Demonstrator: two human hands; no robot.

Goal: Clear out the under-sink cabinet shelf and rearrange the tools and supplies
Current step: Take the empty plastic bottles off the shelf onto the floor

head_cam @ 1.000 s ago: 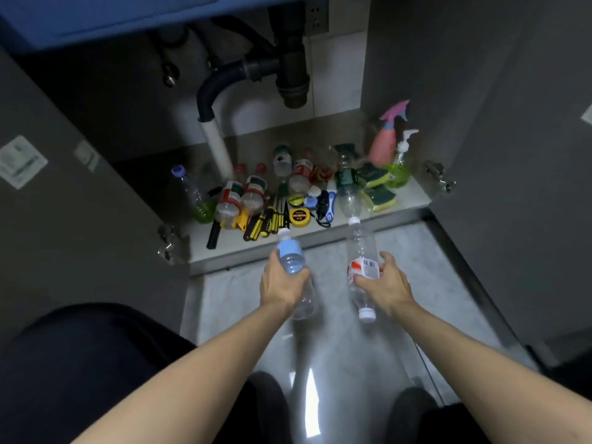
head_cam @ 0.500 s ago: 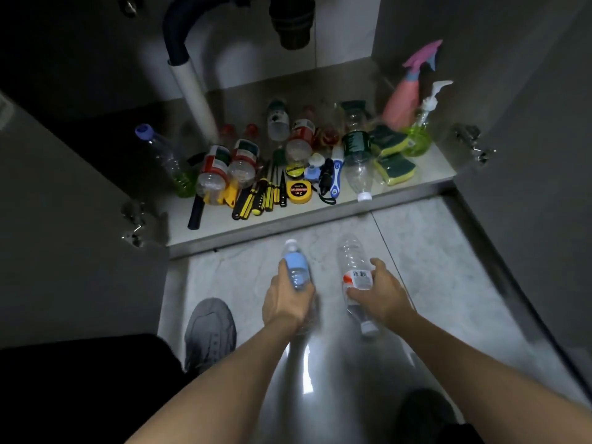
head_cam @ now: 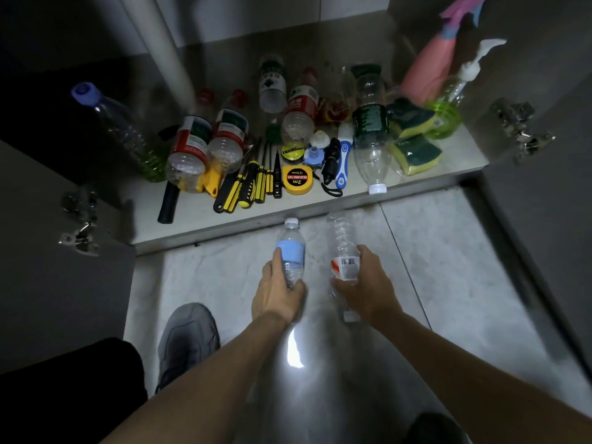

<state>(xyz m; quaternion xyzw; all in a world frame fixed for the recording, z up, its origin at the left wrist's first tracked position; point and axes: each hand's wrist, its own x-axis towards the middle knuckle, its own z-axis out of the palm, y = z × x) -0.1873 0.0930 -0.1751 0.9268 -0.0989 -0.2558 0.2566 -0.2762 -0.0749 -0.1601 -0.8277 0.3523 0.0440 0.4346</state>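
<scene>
My left hand point(head_cam: 275, 291) grips a clear bottle with a blue label point(head_cam: 291, 251), cap pointing toward the cabinet. My right hand point(head_cam: 365, 285) grips a clear bottle with a red and white label point(head_cam: 342, 248), its cap toward me. Both bottles are over the tiled floor point(head_cam: 432, 267) just in front of the cabinet shelf point(head_cam: 288, 206). On the shelf lie several plastic bottles, yellow-handled screwdrivers point(head_cam: 246, 184), a yellow tape measure point(head_cam: 298, 180), a blue brush point(head_cam: 343, 161) and green-yellow sponges point(head_cam: 416, 153).
A pink spray bottle point(head_cam: 429, 72) and a green soap dispenser point(head_cam: 448, 113) stand at the shelf's right back. A white drain pipe point(head_cam: 160, 43) rises at the left back. Both cabinet doors hang open at the sides. My grey shoe point(head_cam: 187, 341) rests on the floor at lower left.
Both hands have drawn the two bottles back from the shelf edge over the floor. The view has tilted down, so the shelf now sits higher and nearer in the frame.
</scene>
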